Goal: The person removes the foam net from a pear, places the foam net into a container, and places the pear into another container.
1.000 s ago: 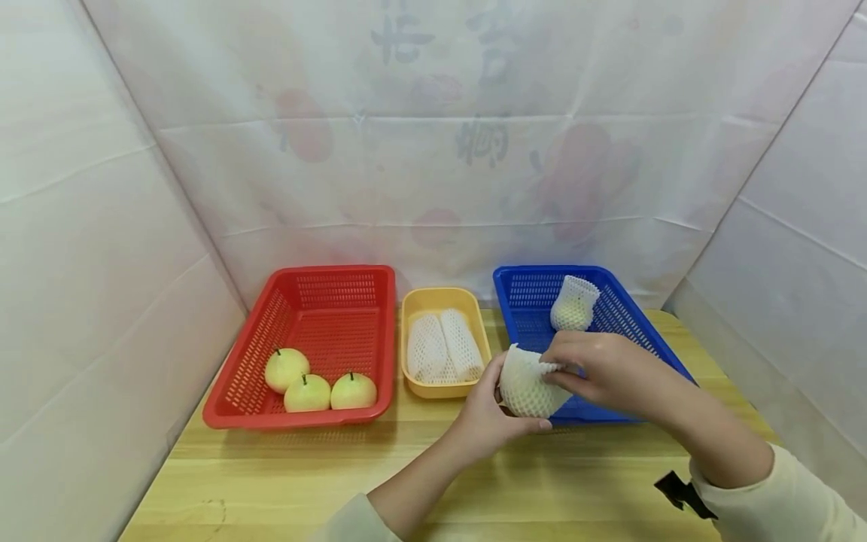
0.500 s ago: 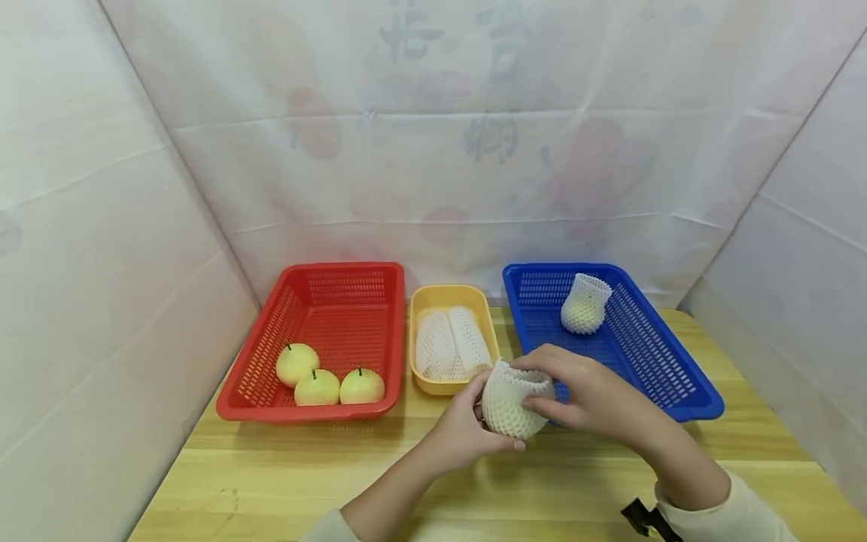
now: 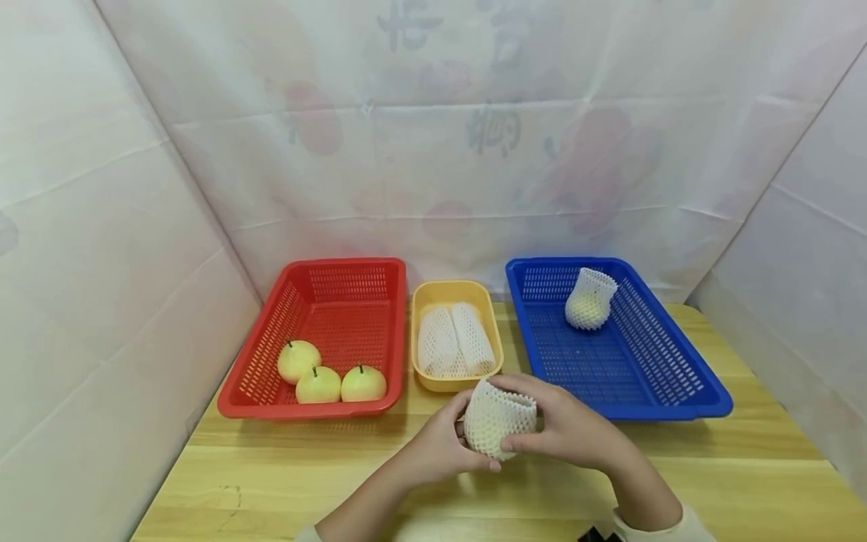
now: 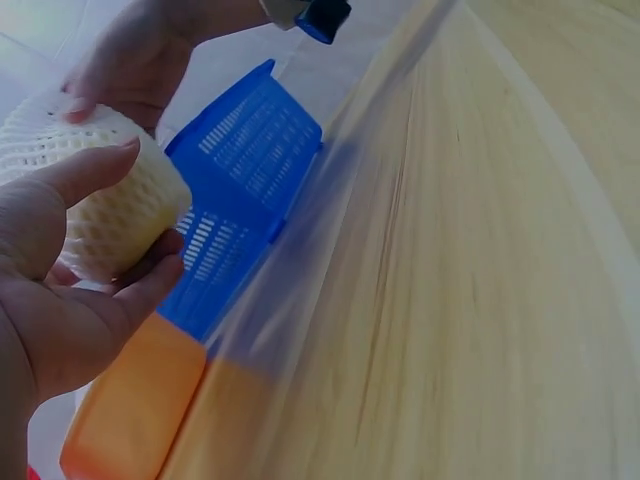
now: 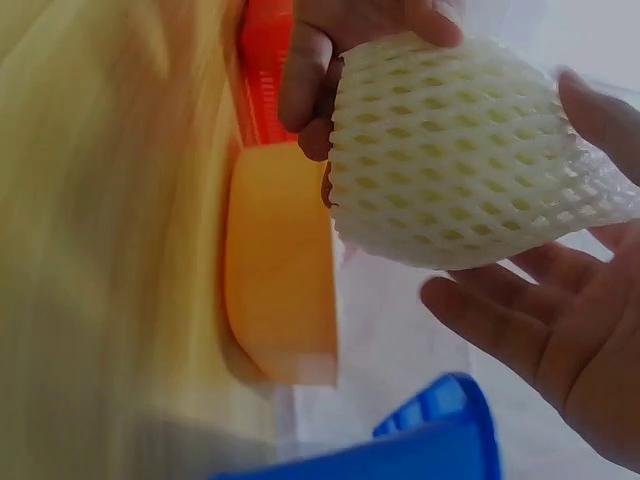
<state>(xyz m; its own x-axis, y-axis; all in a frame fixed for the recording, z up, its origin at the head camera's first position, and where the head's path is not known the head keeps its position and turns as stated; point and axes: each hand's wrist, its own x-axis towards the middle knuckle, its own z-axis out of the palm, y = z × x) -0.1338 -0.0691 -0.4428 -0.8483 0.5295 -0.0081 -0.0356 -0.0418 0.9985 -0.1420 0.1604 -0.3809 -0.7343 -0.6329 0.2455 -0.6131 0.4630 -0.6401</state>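
The left hand point(image 3: 436, 446) cups the netted pear point(image 3: 489, 430) from the left, fingers curled round it, and the right hand point(image 3: 567, 423) grips its right side, thumb on the near face. A second ago the right hand pinched the rim by the blue basket point(image 3: 650, 413); now the pear is farther left, above the table point(image 3: 284, 482), on the yellow tray's point(image 3: 436, 385) near side.

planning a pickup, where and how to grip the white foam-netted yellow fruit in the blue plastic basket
Probably the bulging lower body of that fruit, from above and front left: it's round and full there, while the open net neck looks loose and leans toward the right wall of the basket.
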